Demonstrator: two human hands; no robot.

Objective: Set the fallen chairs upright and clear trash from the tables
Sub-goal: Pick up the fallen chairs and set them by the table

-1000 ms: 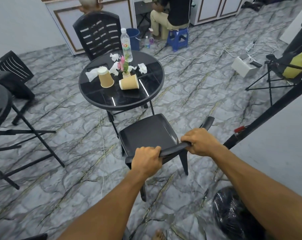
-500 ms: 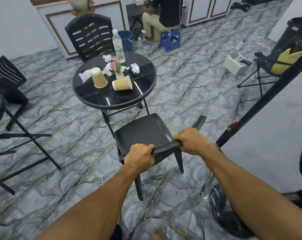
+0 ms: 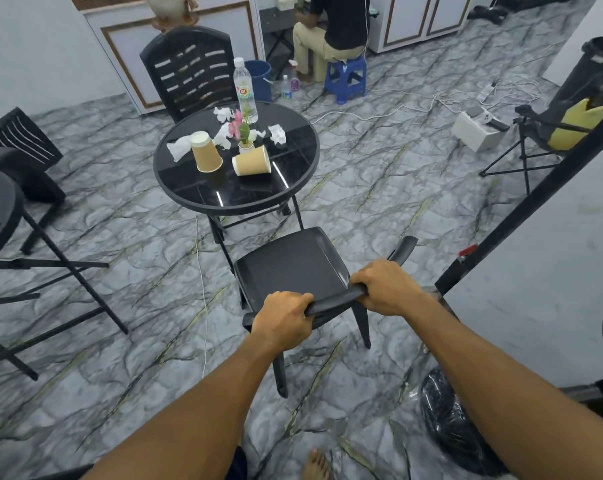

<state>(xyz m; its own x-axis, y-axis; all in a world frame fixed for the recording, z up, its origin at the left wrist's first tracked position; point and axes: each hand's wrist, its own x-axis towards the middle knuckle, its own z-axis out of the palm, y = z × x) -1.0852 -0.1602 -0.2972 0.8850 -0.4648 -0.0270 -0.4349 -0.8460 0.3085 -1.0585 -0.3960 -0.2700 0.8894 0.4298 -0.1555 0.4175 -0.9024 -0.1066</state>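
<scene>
Both my arms reach forward and down, and my left hand (image 3: 282, 320) and right hand (image 3: 385, 289) are each curled tight over the top edge of the black plastic chair (image 3: 293, 268), knuckles up, fingers wrapped round the backrest rim. The chair stands on its legs on the marble floor, seat facing the round black table (image 3: 196, 192), just beside its near edge. On that table I count two paper cups: one upside down (image 3: 206, 152), one on its side (image 3: 252, 161). There is one water bottle (image 3: 244, 90), one small flower pot (image 3: 245, 142) and four crumpled tissues (image 3: 276, 134). A second black chair (image 3: 189, 72) stands upright beyond the table. A black trash bag (image 3: 452, 424) lies at my right.
</scene>
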